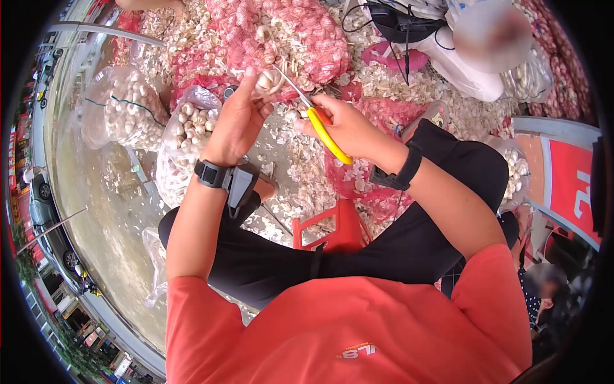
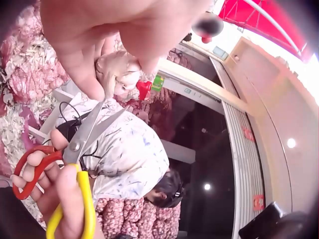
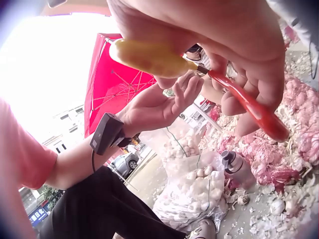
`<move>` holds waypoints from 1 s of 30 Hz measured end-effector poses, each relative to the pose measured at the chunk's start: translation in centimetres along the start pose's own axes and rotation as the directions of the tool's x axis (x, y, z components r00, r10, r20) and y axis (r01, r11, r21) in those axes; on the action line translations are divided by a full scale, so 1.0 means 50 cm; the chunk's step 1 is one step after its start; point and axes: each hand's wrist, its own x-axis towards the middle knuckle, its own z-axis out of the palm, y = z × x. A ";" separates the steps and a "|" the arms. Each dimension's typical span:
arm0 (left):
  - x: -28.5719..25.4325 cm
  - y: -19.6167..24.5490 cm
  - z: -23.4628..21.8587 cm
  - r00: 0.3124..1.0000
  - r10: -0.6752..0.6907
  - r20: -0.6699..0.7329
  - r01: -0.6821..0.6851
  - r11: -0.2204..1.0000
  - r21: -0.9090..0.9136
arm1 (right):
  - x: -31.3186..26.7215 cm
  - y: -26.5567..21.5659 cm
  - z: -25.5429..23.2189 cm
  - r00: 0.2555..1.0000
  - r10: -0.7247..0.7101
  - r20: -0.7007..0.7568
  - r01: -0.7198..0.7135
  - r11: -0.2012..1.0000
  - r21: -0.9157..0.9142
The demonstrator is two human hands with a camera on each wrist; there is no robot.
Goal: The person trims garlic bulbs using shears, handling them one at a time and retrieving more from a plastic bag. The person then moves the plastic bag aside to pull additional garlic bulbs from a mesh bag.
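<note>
My left hand (image 1: 238,121) pinches a garlic bulb (image 1: 268,80) with its stem; in the left wrist view the bulb (image 2: 119,72) sits between thumb and fingers. Scissors with one yellow handle (image 1: 328,136) and one red handle (image 2: 31,169) are gripped in my right hand (image 1: 350,128), fingers curled through the loops. The blades (image 2: 92,132) stand slightly apart, with a tip right beside the bulb's stem at my left fingertips. In the right wrist view my right hand (image 3: 214,45) holds the scissors and my left hand (image 3: 154,107) shows beyond, its bulb mostly hidden.
Clear bags of garlic (image 1: 131,105) stand on the left. Pink net sacks (image 1: 288,38) lie ahead among scattered peels. A red stool (image 1: 334,230) is between my legs, and a grey bottle (image 3: 237,167) stands by the bags. Another person in a patterned top (image 2: 134,154) sits nearby.
</note>
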 end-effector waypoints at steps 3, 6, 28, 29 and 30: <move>-0.001 -0.006 0.018 0.996 0.019 0.092 -0.020 1.000 0.012 | 0.019 0.012 0.006 0.999 0.002 -0.043 -0.003 1.000 -0.030; -0.001 0.007 0.024 0.990 0.027 0.136 -0.024 0.999 -0.024 | 0.032 0.012 0.000 0.995 -0.040 -0.088 0.037 0.999 -0.033; 0.023 -0.058 -0.024 0.992 -0.126 0.000 0.125 0.987 0.103 | 0.014 0.071 0.024 0.994 0.029 -0.101 -0.059 0.950 -0.306; 0.021 -0.056 -0.020 0.992 -0.128 0.004 0.126 0.986 0.105 | 0.019 0.068 0.017 0.993 0.060 -0.097 -0.092 0.926 -0.366; 0.017 -0.053 -0.015 0.994 -0.106 0.016 0.103 0.986 0.128 | 0.023 0.065 0.010 0.991 0.091 -0.095 -0.123 0.897 -0.425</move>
